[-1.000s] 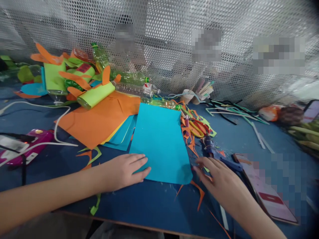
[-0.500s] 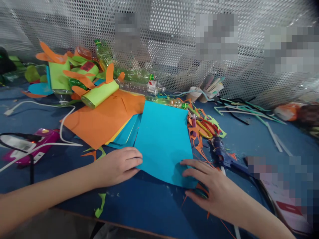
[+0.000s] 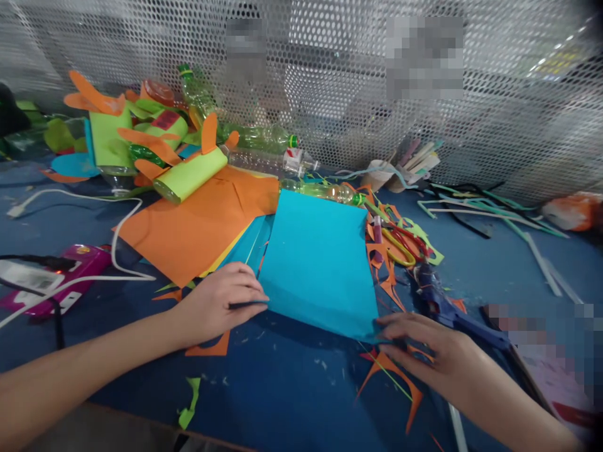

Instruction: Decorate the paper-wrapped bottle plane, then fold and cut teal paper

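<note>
A sheet of blue paper (image 3: 320,263) is in front of me, its near edge bent up off the table. My left hand (image 3: 226,304) pinches its near left corner between thumb and fingers. At the near right corner, the fingertips and thumb of my right hand (image 3: 424,348) close on the sheet. Orange paper scraps (image 3: 396,373) lie under and beside my right hand. To the left, a large orange sheet (image 3: 198,220) rests on yellow and blue sheets, with a green paper-wrapped bottle (image 3: 193,176) on top.
Scissors (image 3: 400,245) and a blue glue gun (image 3: 452,314) lie to the right among paper scraps. Plastic bottles (image 3: 259,138) stand by the perforated metal screen (image 3: 330,81). A pink device (image 3: 70,276) with a white cable (image 3: 127,226) is on the left.
My right hand has moved right and now grips the paper's near corner. The paper's near edge has lifted and drawn back, uncovering orange scraps. The view has shifted slightly.
</note>
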`<state>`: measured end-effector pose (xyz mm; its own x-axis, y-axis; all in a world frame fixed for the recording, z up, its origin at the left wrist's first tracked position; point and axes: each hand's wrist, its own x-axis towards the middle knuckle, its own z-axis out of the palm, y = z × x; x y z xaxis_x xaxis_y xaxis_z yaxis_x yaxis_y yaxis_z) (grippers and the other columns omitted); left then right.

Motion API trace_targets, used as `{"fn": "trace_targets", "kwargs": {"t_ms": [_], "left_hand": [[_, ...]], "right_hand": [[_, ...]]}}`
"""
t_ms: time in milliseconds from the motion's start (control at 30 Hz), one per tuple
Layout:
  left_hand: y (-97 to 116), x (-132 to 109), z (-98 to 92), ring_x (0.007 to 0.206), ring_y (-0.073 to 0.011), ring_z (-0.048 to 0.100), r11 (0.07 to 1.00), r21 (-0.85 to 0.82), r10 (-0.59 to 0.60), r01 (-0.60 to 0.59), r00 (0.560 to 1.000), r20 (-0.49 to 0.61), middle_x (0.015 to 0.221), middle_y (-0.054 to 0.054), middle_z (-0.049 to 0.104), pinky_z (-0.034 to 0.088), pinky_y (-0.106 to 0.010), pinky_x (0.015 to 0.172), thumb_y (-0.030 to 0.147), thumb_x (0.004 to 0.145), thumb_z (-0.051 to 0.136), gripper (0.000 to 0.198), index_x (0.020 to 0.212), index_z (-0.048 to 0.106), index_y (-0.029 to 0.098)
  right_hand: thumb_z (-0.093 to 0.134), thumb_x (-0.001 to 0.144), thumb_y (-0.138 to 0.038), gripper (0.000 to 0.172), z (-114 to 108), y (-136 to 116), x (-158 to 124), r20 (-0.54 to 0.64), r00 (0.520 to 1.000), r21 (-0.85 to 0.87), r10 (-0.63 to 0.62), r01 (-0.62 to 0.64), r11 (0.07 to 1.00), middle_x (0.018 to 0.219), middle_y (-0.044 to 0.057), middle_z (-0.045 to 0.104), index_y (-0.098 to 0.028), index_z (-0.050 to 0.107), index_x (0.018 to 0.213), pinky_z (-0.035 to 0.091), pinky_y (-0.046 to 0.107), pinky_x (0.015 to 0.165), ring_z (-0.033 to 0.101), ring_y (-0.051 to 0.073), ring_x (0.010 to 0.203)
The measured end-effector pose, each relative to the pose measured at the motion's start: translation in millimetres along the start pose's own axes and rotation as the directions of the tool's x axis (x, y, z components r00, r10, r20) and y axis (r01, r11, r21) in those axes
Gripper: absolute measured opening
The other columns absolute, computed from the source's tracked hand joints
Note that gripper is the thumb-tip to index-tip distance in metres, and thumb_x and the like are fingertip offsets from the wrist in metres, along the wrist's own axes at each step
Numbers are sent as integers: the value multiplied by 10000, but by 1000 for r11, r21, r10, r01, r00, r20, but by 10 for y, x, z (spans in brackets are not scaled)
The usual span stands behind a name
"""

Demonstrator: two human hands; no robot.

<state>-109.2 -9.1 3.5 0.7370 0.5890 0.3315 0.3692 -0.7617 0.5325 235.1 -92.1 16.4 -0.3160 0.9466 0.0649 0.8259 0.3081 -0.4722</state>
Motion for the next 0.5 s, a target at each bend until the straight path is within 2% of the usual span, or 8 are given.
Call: {"fn": "trace_targets", "kwargs": {"t_ms": [133, 267, 367, 500], "left_hand": [[-35, 35, 1, 843, -163, 597, 999, 6, -44, 44, 998, -49, 796, -31, 687, 489, -318, 799, 271, 903, 560, 176, 847, 699, 177], [-26, 36, 27, 892, -187, 579, 987, 104, -112, 120, 990, -82, 680, -18, 640, 494, -309, 762, 288, 925, 518, 206, 906, 694, 183], [-20, 29, 45, 905, -197, 573, 979, 160, -112, 126, 989, -95, 662, -20, 613, 494, -311, 736, 283, 938, 489, 221, 981, 672, 167], [-31, 27, 63, 918, -207, 579, 976, 176, -115, 131, 989, -97, 686, -28, 618, 502, -322, 726, 305, 945, 467, 241, 991, 658, 166]], "right_hand": [[564, 833, -407, 204, 42, -44, 63, -24, 984, -39, 175, -175, 984, 665, -14, 659, -244, 586, 712, 504, 240, 508, 622, 142, 555], [557, 830, -459, 296, 63, -101, 131, -80, 959, -58, 273, -278, 959, 570, -41, 591, -241, 466, 651, 441, 223, 440, 547, 123, 470], [511, 866, -428, 238, 91, -124, 149, -116, 966, -89, 232, -243, 966, 628, -33, 590, -247, 455, 721, 443, 229, 474, 553, 128, 504], [447, 903, -376, 148, 157, -120, 154, -191, 973, -112, 128, -151, 982, 778, 18, 626, -248, 446, 829, 481, 259, 590, 631, 165, 667]]}}
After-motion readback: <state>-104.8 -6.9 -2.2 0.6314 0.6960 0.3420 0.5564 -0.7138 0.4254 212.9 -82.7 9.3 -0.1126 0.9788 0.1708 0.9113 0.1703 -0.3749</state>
